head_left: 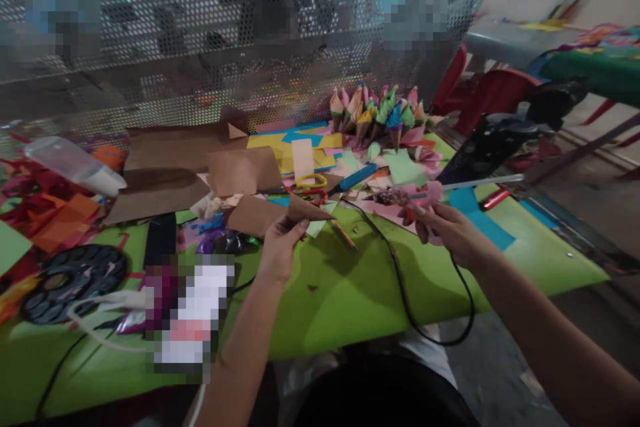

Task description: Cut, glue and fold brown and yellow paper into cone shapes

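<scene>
My left hand (281,244) is closed on a brown paper cone (306,209), its tip pointing right. My right hand (447,229) grips a pink hot glue gun (420,198). The gun's nozzle points left toward the cone, and a clear glue stick (483,181) juts out behind it. The gun's black cord (406,293) loops off the green table's (350,293) front edge. The cone's tip and the glue nozzle are a short gap apart.
Several finished colourful paper cones (380,113) stand at the back. Brown paper sheets (185,167), coloured paper scraps, yellow-handled scissors (311,181), a blue cutter (358,177), a black phone (160,239) and a dark round tray (75,280) lie around. A perforated metal screen (200,33) backs the table.
</scene>
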A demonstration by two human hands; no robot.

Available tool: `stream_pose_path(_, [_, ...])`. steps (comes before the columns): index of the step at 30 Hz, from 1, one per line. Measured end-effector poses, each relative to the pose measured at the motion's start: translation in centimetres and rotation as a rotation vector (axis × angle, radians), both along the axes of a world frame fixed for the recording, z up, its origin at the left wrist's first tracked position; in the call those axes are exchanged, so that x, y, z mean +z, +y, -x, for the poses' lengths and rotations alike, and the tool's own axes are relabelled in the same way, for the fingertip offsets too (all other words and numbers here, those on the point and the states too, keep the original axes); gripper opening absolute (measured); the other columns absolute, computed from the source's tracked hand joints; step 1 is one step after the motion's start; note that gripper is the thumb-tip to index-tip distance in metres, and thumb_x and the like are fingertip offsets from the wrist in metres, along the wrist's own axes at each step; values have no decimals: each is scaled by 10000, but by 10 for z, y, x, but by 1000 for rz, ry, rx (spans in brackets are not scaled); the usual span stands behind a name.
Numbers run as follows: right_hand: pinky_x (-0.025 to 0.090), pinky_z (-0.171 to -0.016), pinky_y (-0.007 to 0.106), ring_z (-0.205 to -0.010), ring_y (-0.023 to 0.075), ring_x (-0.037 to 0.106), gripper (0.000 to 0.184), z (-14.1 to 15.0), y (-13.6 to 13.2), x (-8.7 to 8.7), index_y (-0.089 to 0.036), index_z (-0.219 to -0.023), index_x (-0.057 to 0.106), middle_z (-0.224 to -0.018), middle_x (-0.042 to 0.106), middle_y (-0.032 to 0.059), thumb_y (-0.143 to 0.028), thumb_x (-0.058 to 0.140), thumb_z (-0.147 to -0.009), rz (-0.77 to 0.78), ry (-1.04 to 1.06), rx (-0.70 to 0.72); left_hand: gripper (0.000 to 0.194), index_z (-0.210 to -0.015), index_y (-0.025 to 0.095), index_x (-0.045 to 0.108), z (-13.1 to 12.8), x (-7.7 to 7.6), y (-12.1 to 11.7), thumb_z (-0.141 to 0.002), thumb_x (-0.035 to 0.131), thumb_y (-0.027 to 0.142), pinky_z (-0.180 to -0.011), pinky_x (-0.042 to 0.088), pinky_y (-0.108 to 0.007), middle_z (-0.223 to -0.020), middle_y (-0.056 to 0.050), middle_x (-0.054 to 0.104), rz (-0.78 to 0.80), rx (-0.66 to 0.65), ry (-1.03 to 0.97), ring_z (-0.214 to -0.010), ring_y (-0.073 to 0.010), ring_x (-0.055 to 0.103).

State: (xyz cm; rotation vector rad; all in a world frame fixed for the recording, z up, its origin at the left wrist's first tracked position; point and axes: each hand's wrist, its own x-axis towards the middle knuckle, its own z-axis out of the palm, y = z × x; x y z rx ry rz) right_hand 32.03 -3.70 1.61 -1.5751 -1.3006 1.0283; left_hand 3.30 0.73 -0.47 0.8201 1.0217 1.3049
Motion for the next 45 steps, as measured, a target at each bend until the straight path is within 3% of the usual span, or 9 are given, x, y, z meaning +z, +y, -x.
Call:
stream_pose_path(6, [350,-496,286,-486,145,489,630,-15,6,-19,-225,-665,529,-479,569,-2,-850,612,-664,52,-108,-107,291,-649,179,712,0,1,-1,-451,917,239,-523,390,-197,-607,33,640,-4,-7,-7,-536,-68,487])
stream_pose_path(12, [314,-537,312,-533,173,475,558,-33,8,-35,-260,-587,418,-539,516,8,-780,529,-755,47,-578,-123,297,-626,178,692,0,0,-2,-463,922,269,-533,384,-210,-575,41,599,-20,-19,-4,-535,-70,475])
stream_pose_path(16, [297,-563,330,-627,216,540,489,-34,4,-29,-252,-608,439,-719,620,78,-678,514,-837,47,-875,-134,311,-630,180,680,1,-2,-2,-502,939,296,-543,372,-219,-568,44,574,-38,-58,-5,-544,-72,464])
stream_pose_path(21, [323,-589,361,-748,278,610,411,-33,-6,-16,-234,-791,642,-939,698,156,-600,502,-913,96,-996,-109,318,-634,187,689,1,-2,-3,-510,953,314,-546,369,-243,-573,28,582,-44,-59,-15,-549,-87,460])
stream_pose_path(24, [318,-570,371,-749,287,606,407,-27,-13,-4,-234,-866,674,-989,688,161,-601,507,-917,-9,-1038,-199,326,-650,183,688,-1,-1,-4,-506,944,324,-550,373,-239,-577,37,584,-43,-57,-10,-547,-84,462])
stream_pose_path(28, [436,-640,391,-751,255,612,317,3,-17,11,-255,-948,693,-932,670,109,-542,564,-907,-392,-698,-111,334,-647,171,688,-4,0,-6,-488,930,337,-550,374,-223,-562,51,573,-18,-49,-12,-532,-69,451])
stream_pose_path(30, [477,-672,393,-755,242,611,250,26,-14,14,-272,-957,700,-933,687,90,-500,628,-882,-459,-469,-12,325,-665,172,700,-5,0,-7,-489,924,328,-546,373,-219,-567,53,580,-4,-42,-14,-529,-66,449])
stream_pose_path(37, [475,-612,294,-692,164,599,302,95,5,-6,-202,-991,701,-911,725,50,-405,742,-772,-330,18,130,368,-691,167,697,-8,-1,-9,-467,929,343,-534,393,-205,-592,49,594,38,-62,-51,-525,-63,487])
stream_pose_path(45, [424,-542,270,-619,150,544,225,105,9,-12,-198,-842,703,-719,674,12,-399,725,-743,-316,120,12,370,-684,166,716,-14,-3,-11,-448,937,345,-518,402,-214,-569,40,608,86,-104,-36,-511,-70,495])
